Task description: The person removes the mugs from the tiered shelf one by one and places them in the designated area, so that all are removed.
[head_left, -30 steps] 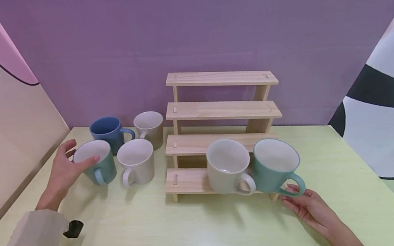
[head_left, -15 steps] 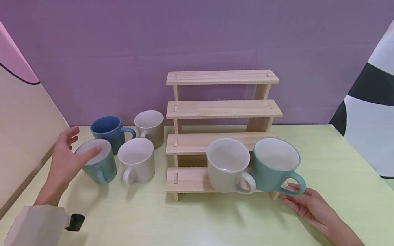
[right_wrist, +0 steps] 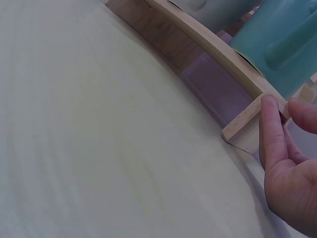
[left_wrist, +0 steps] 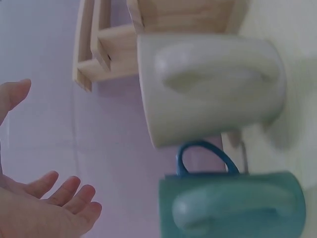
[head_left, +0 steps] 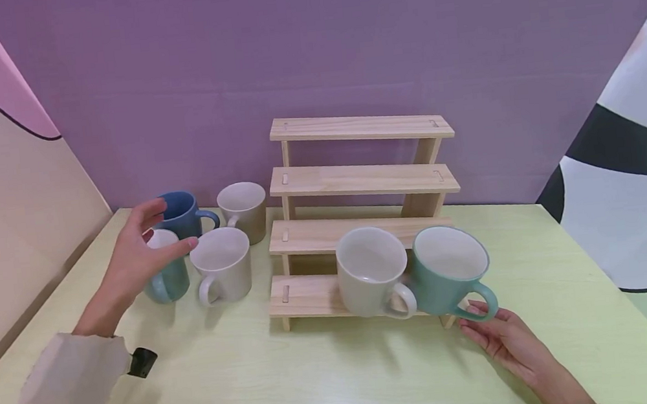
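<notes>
My left hand (head_left: 136,259), fingers spread and thumb apart, hovers above and partly in front of a teal mug (head_left: 169,283) at the left. It holds nothing; the left wrist view shows its fingers (left_wrist: 69,191) clear of the mugs. Beside that teal mug stands a white mug (head_left: 232,277), with a blue mug (head_left: 186,225) and a beige-grey mug (head_left: 254,223) behind. My right hand (head_left: 511,345) pinches the right end of the lowest step of a wooden tiered stand (head_left: 309,297). On that step sit another white mug (head_left: 364,292) and another teal mug (head_left: 438,288), handles toward me.
Pale wood-grain tabletop (head_left: 294,387) stretches in front of the stand. A purple backdrop (head_left: 343,44) rises behind, with printed side panels at left and right. The upper steps (head_left: 356,179) of the stand bear no mugs.
My left hand has lifted off the left teal mug's rim and shifted right and slightly up, now covering part of that mug. My right hand stays on the stand.
</notes>
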